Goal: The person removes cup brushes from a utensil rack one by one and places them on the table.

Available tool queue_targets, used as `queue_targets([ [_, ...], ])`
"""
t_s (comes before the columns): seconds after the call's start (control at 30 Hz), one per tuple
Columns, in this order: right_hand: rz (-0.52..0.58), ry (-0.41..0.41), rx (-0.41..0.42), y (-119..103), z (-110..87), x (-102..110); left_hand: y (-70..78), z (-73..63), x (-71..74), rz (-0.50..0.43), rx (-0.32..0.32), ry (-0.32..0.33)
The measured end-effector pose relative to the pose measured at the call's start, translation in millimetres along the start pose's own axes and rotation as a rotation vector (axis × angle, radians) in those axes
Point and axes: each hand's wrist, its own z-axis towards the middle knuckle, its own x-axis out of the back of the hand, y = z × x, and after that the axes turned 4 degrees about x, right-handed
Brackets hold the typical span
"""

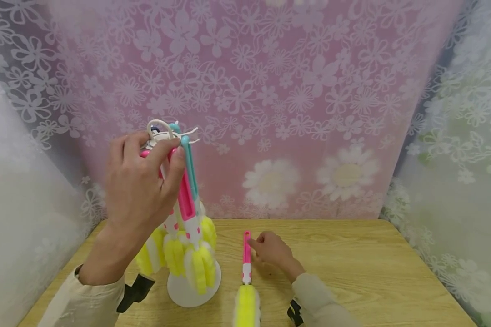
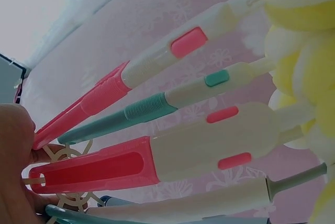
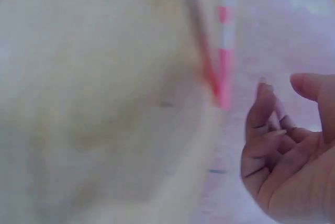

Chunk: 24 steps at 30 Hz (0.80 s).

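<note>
Saw a pink flower-patterned curtain (image 1: 290, 68) behind a wood-grain table (image 1: 331, 259). Saw a white rack (image 1: 188, 297) left of centre on the table, round at the base, and hung with pink-handled and teal-handled brushes (image 1: 186, 200), their yellow-and-white sponge heads pointing down.

Found the left hand (image 1: 139, 177) closed at the very top of that rack, fingers curled about the hooked ring, thumb against the upper end of one pink handle. Saw, from the left wrist, the hanging handles running down from beneath those fingers to the sponges.

Found a loose brush (image 1: 247, 274) on the table to the right of the rack, pink handle toward the curtain, yellow-and-white sponge toward the near side and cut off by the picture's edge.

Found the right hand (image 1: 274, 250) just beside that handle, on its right, holding nothing: fingers loosely bent, thumb apart from them by a modest gap. Made out, from the right wrist, a narrow space between fingertips and handle, though with the brush blurred there.

Noted, smallest of all, pink buttons (image 2: 222, 114) and a teal button (image 2: 217, 78) on the hanging brushes' white necks.
</note>
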Motion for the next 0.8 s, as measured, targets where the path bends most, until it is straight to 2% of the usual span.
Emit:
queue_targets([
  [0.13,0.165,0.068,0.13,-24.7,6.3,12.8,-0.3,-0.2,-0.5,0.001,0.006,-0.005],
  [0.27,0.317,0.118,0.293,-64.4,4.6,22.3,-0.3,0.1,-0.7,0.002,0.007,-0.014],
  [0.4,0.355,0.135,0.439,-107.5,-3.1,28.9,-0.5,0.2,-0.5,0.001,0.011,-0.006],
  [0.53,0.364,0.119,0.541,-141.6,-7.4,30.5,-1.2,-0.2,0.4,0.001,0.017,0.002],
  [0.63,0.389,0.101,0.597,-157.7,-7.6,30.1,-1.5,-0.6,1.0,0.006,0.018,-0.008],
  [0.8,0.414,0.085,0.644,-168.4,-4.8,28.0,-0.2,-0.5,0.1,0.009,0.015,-0.018],
])
